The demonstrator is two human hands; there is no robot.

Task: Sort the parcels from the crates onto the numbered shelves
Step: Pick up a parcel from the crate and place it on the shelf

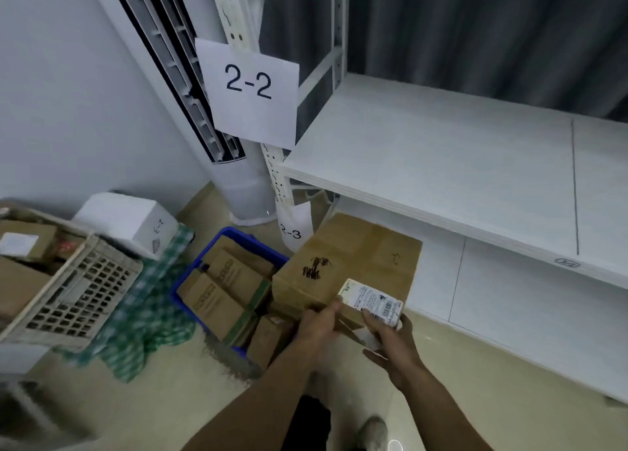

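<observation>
I hold a brown cardboard parcel (353, 263) with a black scribble and a white shipping label (372, 301) in the air in front of the white shelves. My left hand (319, 325) grips its near left edge. My right hand (390, 342) holds its near right corner from below, under the label. A paper sign "2-2" (251, 92) hangs on the shelf post beside the upper shelf board (424, 151). A smaller sign "2-3" (294, 231) marks the lower shelf (509, 301). A blue crate (234, 236) on the floor holds several brown parcels.
A beige lattice crate (81, 287) with parcels stands at the left, a white box (125, 219) behind it. A green checked cloth (142, 314) lies between the crates. A white standing air conditioner (190, 76) is in the corner. My shoe (373, 433) is on the tiled floor.
</observation>
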